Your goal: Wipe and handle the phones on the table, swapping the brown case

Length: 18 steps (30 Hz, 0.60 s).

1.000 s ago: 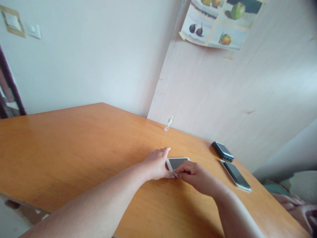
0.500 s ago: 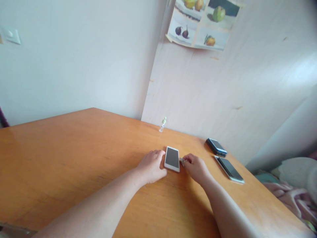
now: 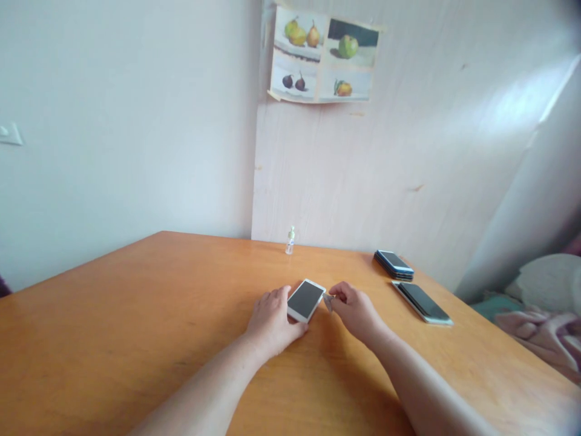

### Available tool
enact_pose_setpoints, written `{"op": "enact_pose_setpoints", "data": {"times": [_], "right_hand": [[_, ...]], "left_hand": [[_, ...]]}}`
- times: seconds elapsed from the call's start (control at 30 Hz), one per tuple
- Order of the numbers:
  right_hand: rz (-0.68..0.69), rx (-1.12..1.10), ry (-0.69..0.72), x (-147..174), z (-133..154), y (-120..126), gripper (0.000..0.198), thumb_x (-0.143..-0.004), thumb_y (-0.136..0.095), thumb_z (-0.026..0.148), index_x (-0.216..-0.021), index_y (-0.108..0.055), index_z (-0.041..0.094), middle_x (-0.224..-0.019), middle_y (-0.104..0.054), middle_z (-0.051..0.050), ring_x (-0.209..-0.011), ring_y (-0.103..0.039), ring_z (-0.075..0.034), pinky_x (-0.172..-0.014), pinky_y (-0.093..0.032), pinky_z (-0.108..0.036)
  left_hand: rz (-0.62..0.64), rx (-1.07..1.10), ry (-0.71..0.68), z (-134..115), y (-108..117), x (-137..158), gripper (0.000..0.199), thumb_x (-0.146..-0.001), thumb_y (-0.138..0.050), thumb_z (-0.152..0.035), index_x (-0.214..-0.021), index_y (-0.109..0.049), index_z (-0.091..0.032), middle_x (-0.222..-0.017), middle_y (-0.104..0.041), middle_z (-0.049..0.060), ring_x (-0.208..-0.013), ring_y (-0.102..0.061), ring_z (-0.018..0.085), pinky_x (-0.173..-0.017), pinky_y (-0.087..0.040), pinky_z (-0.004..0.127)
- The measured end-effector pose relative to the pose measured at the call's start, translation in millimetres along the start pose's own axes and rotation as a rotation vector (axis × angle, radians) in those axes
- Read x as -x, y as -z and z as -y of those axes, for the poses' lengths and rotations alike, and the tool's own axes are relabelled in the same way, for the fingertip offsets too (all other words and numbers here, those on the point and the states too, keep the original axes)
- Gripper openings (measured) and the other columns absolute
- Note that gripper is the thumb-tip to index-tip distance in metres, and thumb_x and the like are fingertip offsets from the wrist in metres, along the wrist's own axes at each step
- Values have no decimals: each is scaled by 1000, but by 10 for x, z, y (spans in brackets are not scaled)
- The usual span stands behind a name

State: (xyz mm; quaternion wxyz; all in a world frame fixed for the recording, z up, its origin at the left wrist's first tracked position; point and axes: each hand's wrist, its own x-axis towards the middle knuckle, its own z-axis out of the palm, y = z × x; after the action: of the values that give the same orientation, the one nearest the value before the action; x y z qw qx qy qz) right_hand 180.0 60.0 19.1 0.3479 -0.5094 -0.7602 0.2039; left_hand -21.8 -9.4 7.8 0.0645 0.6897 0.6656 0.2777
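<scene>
A white smartphone (image 3: 306, 300) with a dark screen lies face up on the wooden table, turned at a slant. My left hand (image 3: 272, 321) grips it from the left, with the thumb at its near edge and the fingers along its far left side. On the other side, my right hand (image 3: 356, 309) pinches a small, crumpled-looking pale grey piece (image 3: 328, 301) between thumb and fingertips. That piece sits right at the phone's right edge; whether it touches the phone I cannot tell, and its kind is too small to make out.
A small clear bottle (image 3: 290, 241) with a pale green top stands near the wall. At the right are a stack of several phones (image 3: 394, 265) and a dark phone (image 3: 424, 303) on a larger white device. Bedding (image 3: 540, 315) lies beyond the orange-brown table (image 3: 136, 339).
The phone has turned clockwise, its far end swinging right, and my left hand has closed on it. My right hand keeps its pinch near the phone's edge. The camera view has levelled and shifted.
</scene>
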Motion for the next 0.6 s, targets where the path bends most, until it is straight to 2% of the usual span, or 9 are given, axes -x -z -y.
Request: {"op": "enact_pose_setpoints", "data": {"times": [0.07,0.23,0.3,0.37,0.53,0.6], "right_hand": [[-1,-20,29,33,37,-43,11,-80,-54,29,-80,-62,21,-62,-57,3,-59,-51,-14,-55,-35,-24],[155,-85,305,251,289,-308,18,-79,-50,13,-82,-66,21,-85,-64,-2,-79,-59,-15,-72,-43,-24],[182,-54,357,254,299,-350,19,-80,-50,11,-82,-67,21,-90,-63,-3,-83,-59,-15,-75,-43,-23],[155,22,314,170,212,-306,17,-81,-51,11,-81,-66,19,-89,-62,-4,-80,-58,-15,-73,-42,-23],[2,247,42,-77,-90,-59,18,-86,-50,15,-81,-67,17,-87,-60,-6,-80,-57,-15,-74,-40,-25],[19,260,40,-48,-61,-60,19,-87,-49,16,-82,-68,17,-89,-60,-7,-81,-57,-15,-74,-39,-24]], "left_hand": [[-4,2,-13,-9,8,-4,69,-67,-71,-42,-126,-44,-20,-121,-63,12,-112,-58,30,-92,-44,38],[19,30,-51,-17,16,-3,70,-66,-70,-38,-127,-42,-20,-116,-65,10,-108,-60,28,-89,-46,37],[25,41,-62,-11,13,-5,67,-66,-70,-36,-125,-43,-21,-115,-66,9,-107,-60,28,-89,-46,36],[26,50,-58,-4,7,-8,65,-65,-70,-33,-123,-44,-23,-113,-66,8,-107,-60,27,-90,-46,36],[43,51,-43,4,-14,-19,69,-65,-70,-32,-126,-42,-22,-120,-64,10,-110,-59,27,-94,-44,37],[37,65,-39,11,-24,-21,68,-65,-70,-31,-126,-43,-21,-120,-64,10,-110,-58,27,-94,-44,37]]}}
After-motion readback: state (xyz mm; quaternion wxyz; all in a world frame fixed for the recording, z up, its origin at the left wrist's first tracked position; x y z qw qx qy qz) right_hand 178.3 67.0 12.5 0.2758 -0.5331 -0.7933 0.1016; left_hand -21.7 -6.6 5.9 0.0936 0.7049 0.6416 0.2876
